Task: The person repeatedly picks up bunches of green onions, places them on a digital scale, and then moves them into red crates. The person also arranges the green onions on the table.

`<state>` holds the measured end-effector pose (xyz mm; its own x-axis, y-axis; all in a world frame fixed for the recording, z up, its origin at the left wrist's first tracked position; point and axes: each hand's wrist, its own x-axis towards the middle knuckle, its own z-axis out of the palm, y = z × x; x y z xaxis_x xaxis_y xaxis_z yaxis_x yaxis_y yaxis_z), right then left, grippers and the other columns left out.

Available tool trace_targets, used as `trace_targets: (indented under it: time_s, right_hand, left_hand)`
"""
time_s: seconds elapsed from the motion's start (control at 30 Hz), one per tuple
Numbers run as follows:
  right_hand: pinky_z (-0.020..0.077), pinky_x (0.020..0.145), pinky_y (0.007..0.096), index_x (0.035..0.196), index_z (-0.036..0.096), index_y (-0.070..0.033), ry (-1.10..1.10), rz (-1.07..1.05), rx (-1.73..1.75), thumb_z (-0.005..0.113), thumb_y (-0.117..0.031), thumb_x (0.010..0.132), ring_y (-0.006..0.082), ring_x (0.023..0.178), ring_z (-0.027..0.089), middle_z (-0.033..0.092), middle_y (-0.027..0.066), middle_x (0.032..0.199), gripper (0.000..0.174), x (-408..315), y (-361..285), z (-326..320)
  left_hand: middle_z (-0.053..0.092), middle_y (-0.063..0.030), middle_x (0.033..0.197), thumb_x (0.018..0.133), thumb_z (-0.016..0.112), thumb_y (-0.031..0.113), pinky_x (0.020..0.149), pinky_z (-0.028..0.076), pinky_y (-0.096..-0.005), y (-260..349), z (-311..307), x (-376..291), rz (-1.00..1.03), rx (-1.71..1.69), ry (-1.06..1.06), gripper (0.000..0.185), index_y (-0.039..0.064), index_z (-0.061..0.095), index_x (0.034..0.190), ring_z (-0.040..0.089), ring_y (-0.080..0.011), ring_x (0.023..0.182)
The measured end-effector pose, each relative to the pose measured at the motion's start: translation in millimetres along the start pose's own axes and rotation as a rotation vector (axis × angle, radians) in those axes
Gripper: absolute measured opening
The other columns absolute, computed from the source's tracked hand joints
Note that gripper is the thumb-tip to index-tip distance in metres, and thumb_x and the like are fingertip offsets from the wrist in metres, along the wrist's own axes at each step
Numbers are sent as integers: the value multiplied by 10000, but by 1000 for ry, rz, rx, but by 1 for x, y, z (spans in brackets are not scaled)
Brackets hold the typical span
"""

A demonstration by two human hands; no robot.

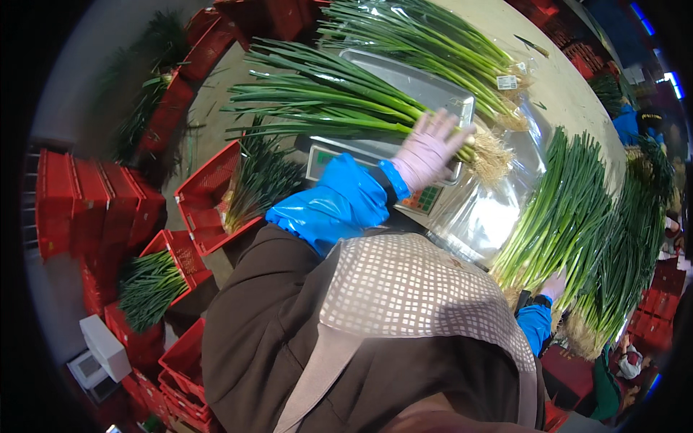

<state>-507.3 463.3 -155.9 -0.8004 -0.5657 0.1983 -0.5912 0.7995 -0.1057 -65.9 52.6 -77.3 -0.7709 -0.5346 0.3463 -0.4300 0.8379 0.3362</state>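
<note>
My left hand (430,149), in a pale glove, lies with spread fingers on the root end of a bunch of green onions (346,103). That bunch lies across the metal tray of a weighing scale (400,70), its leaves pointing left. At the right, my right hand (553,286), also gloved, is among the lower stalks of a large pile of green onions (563,205); its fingers are largely hidden. Clear plastic bags (482,211) lie between the scale and the pile. Beyond the tray are bagged green onions (433,43) with white labels.
A knife (533,46) lies on the far tabletop. Red plastic crates stand at the left, one holding green onions (149,289), with a tall stack (97,205) beside them. A white foam box (104,348) is at lower left. Other people, including one in blue sleeves (627,125), are at the right.
</note>
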Motion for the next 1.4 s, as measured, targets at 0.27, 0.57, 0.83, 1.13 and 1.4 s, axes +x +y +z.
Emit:
trace_targets:
  time_s: [0.27,0.57,0.83,1.13,1.4]
  right_hand:
    - [394,1051,367,1373,456,30,128,126,-28,589,-164,903,350,1187,550,535,213,1350,525,-18,-36,-3]
    - [342,1097,369,1287,528,21,156,-252,799,617,-97,883,302,1257,483,524,178,1339,430,14,-203,-36]
    - [391,1017,431,1167,642,-125,113,-1005,473,692,-322,832,317,1181,524,590,135,1212,392,-12,-405,-53]
    - [437,873,414,1096,634,-149,-157,-952,236,726,-176,729,317,986,564,610,103,987,379,21,-465,-36]
    - [437,797,424,1160,608,-126,25,-1177,96,699,-120,711,312,893,553,567,102,940,458,1,-449,-49]
  left_hand:
    - [447,-170,1357,744,752,335,1116,298,-472,65,7,-37,167,-255,-138,835,79,356,1434,384,-352,1311]
    - [494,-166,1285,773,724,297,1091,333,-455,60,6,-56,102,-303,-115,723,59,411,1380,437,-357,1252]
    - [540,-172,1221,742,721,222,1024,382,-459,1,1,-48,-106,-52,91,578,52,532,1261,482,-357,1186]
    - [533,-176,1238,716,728,177,982,422,-462,-22,0,-49,-93,-10,215,589,53,540,1259,510,-358,1150]
    - [476,-169,1303,690,752,157,1031,365,-488,-47,-18,-40,-130,32,297,729,171,483,1367,453,-372,1202]
